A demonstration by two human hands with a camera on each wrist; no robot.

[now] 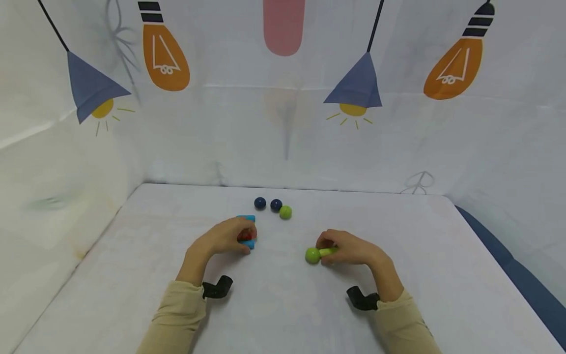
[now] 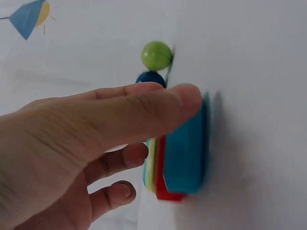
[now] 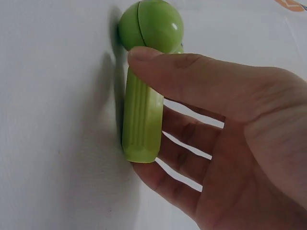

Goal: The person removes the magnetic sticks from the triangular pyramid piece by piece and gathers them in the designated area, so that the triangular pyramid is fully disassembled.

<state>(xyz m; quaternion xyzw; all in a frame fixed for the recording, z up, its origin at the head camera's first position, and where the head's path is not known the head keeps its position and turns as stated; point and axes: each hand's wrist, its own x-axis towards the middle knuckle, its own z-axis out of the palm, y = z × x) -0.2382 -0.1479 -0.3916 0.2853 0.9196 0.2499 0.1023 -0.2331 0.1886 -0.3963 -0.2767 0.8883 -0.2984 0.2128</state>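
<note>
My left hand (image 1: 227, 236) is curled over a row of short plastic rods lying on the white table (image 1: 398, 221). Its thumb lies on the near blue rod (image 2: 184, 163), and its fingers reach round the far side. Beside that one are a red rod (image 2: 168, 196) and a pale yellow-green rod (image 2: 150, 172); another blue rod (image 1: 246, 217) shows past the knuckles. My right hand (image 1: 351, 247) pinches a ribbed light green rod (image 3: 143, 120) between thumb and fingers, low over the tabletop. At the rod's inner end sits a green ball (image 3: 160, 26), apparently touching it.
Toward the back of the table are two dark blue balls (image 1: 260, 203) and a second green ball (image 1: 285, 212) against one of them. A white sheet (image 1: 283, 137) printed with lamps and bulbs hangs behind. Each wrist carries a black camera mount (image 1: 217, 287).
</note>
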